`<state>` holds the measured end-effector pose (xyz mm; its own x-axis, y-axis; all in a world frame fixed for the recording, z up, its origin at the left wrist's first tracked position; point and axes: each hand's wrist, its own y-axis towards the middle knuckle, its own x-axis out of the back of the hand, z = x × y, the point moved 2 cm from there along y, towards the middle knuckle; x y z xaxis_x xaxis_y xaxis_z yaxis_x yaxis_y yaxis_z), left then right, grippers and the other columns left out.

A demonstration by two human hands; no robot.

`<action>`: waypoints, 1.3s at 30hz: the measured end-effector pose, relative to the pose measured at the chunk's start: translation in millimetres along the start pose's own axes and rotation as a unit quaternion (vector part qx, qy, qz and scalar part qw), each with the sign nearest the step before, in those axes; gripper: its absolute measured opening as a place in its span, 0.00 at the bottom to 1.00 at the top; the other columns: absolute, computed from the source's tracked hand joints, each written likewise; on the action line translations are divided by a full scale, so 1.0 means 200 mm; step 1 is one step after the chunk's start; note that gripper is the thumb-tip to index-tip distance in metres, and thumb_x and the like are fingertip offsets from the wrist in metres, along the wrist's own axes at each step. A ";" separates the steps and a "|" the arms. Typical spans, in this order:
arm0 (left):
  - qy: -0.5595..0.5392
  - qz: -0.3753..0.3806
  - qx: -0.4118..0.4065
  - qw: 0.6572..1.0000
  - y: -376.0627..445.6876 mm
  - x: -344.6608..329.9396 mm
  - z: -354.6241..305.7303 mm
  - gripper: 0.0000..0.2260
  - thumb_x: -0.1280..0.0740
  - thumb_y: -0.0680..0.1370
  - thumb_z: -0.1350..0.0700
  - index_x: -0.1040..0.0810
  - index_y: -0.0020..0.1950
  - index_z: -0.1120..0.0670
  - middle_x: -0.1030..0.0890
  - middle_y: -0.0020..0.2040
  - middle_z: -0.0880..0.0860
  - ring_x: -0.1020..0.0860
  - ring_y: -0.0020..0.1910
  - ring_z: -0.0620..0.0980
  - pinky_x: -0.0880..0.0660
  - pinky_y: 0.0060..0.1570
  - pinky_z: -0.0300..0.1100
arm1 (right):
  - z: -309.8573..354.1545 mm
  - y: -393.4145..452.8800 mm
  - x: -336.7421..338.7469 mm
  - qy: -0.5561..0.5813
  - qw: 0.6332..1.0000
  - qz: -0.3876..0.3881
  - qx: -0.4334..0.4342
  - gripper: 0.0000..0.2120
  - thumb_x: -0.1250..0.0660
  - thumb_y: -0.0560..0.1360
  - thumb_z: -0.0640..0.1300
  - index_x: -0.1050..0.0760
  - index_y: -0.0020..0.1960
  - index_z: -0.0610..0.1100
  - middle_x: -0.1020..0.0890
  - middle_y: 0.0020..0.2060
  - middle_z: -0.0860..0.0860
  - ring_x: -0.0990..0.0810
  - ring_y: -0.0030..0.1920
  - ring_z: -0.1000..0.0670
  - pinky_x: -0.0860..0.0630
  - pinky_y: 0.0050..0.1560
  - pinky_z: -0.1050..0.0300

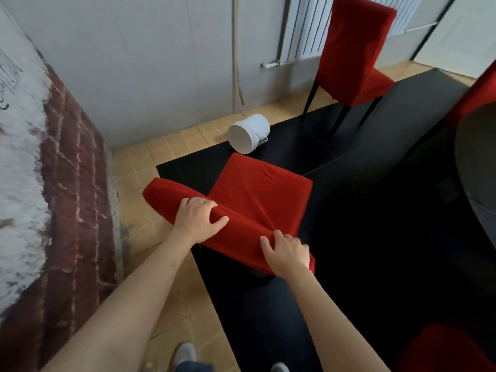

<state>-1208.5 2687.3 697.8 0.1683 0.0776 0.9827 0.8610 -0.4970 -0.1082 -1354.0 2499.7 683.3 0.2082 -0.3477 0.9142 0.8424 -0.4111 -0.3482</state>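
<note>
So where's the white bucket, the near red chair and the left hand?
white bucket (243, 138): head view, round flat end.
near red chair (260, 189): head view, middle of seat.
left hand (197, 218): head view, back of hand.

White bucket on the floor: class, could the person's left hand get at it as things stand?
Probably not without moving. The left hand grips the backrest of the red chair, and its seat stands between the hand and the white bucket, tipped on its side farther off.

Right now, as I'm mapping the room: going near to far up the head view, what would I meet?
Grey shoe → red chair back → seat → white bucket → second red chair → radiator.
</note>
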 end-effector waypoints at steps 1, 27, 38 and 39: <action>0.003 0.002 -0.017 1.000 0.00 -0.02 0.02 0.27 0.42 0.75 0.33 0.24 0.64 0.51 0.22 0.63 0.50 0.28 0.65 0.50 0.40 0.70 0.54 | 0.01 0.00 0.00 -0.008 1.000 -0.008 -0.010 0.29 0.55 0.77 0.66 0.28 0.62 0.48 0.20 0.53 0.49 0.24 0.56 0.45 0.33 0.58 0.45; 0.032 0.002 -0.204 0.978 0.07 -0.03 0.16 0.38 0.58 0.69 0.29 0.19 0.57 0.49 0.17 0.52 0.47 0.21 0.53 0.48 0.32 0.59 0.47 | 0.21 -0.23 -0.14 -0.068 0.982 -0.113 -0.138 0.46 0.64 0.64 0.78 0.25 0.57 0.47 0.19 0.48 0.49 0.21 0.51 0.45 0.31 0.57 0.46; 0.011 -0.026 -0.224 0.974 0.16 -0.04 0.15 0.35 0.55 0.70 0.31 0.17 0.53 0.51 0.16 0.48 0.49 0.20 0.48 0.50 0.30 0.54 0.47 | 0.20 -0.17 -0.14 -0.066 0.976 -0.149 -0.148 0.47 0.62 0.64 0.79 0.22 0.56 0.47 0.17 0.48 0.49 0.20 0.51 0.45 0.30 0.58 0.45; 0.010 -0.029 -0.224 0.974 0.17 -0.04 0.14 0.35 0.55 0.70 0.32 0.17 0.53 0.51 0.16 0.48 0.49 0.20 0.48 0.50 0.30 0.54 0.47 | 0.20 -0.16 -0.13 -0.067 0.975 -0.149 -0.148 0.47 0.62 0.64 0.79 0.22 0.56 0.47 0.17 0.48 0.49 0.20 0.51 0.45 0.30 0.58 0.45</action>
<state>-1166.9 2694.7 682.7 0.1128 0.1030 0.9883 0.5726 -0.8196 0.0201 -1367.2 2556.1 679.2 0.0559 -0.0710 0.9959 0.6987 -0.7098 -0.0898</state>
